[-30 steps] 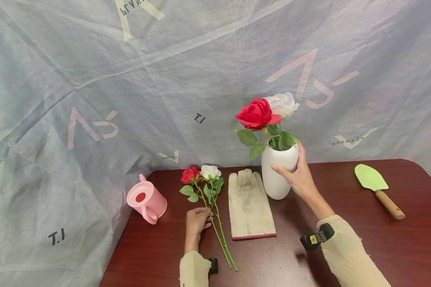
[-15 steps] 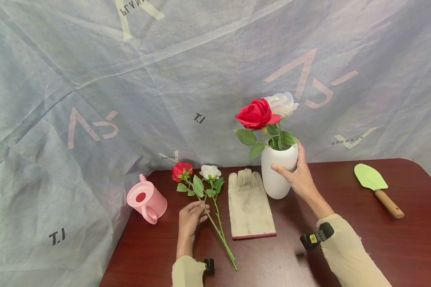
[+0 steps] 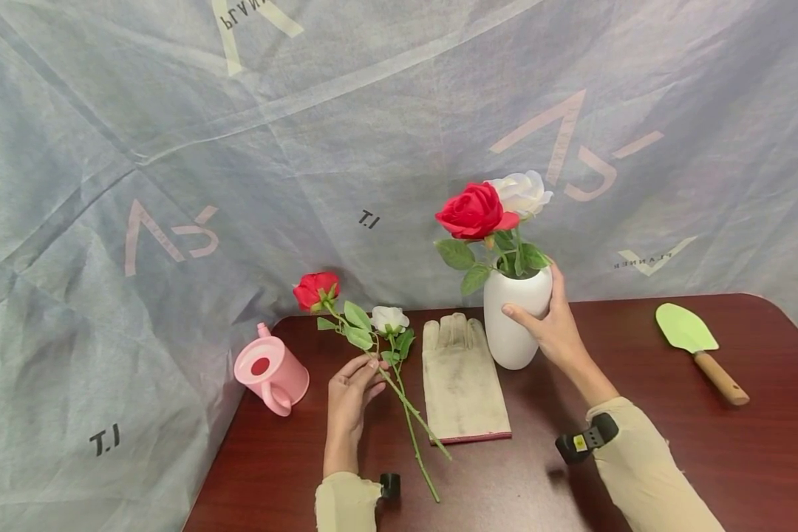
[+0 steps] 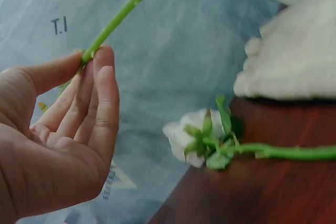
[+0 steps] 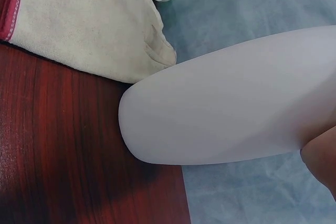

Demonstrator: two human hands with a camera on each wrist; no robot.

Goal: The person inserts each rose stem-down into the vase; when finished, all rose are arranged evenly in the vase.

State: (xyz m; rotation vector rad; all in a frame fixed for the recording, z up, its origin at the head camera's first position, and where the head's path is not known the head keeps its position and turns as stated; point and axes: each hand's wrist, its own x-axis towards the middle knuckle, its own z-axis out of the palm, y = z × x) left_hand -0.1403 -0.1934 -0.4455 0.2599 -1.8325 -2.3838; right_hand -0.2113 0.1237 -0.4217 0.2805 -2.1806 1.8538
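Note:
My left hand (image 3: 351, 395) pinches the green stem of a red rose (image 3: 316, 290) between thumb and fingertips. In the left wrist view the stem (image 4: 123, 14) slants up from the pinch. A white rose (image 3: 389, 320) lies on the table just right of that hand, its stem (image 3: 415, 443) running toward the front. My right hand (image 3: 552, 325) grips the upper part of a white vase (image 3: 515, 351), thumb across its front. Out of the vase rise another red rose (image 3: 473, 212) and another white rose (image 3: 525, 193), with green leaves around the mouth.
A cream work glove (image 3: 464, 384) with a red hem lies between the loose flowers and the vase. The pink watering can (image 3: 279, 369) stands at the table's left edge. Far right lies a green trowel (image 3: 698, 340) with a wooden handle. Grey cloth (image 3: 372, 148) hangs behind the table.
My left hand has drawn the red rose up and left, away from the white one, and its stem end has lifted toward the glove. The right hand and vase have stayed put.

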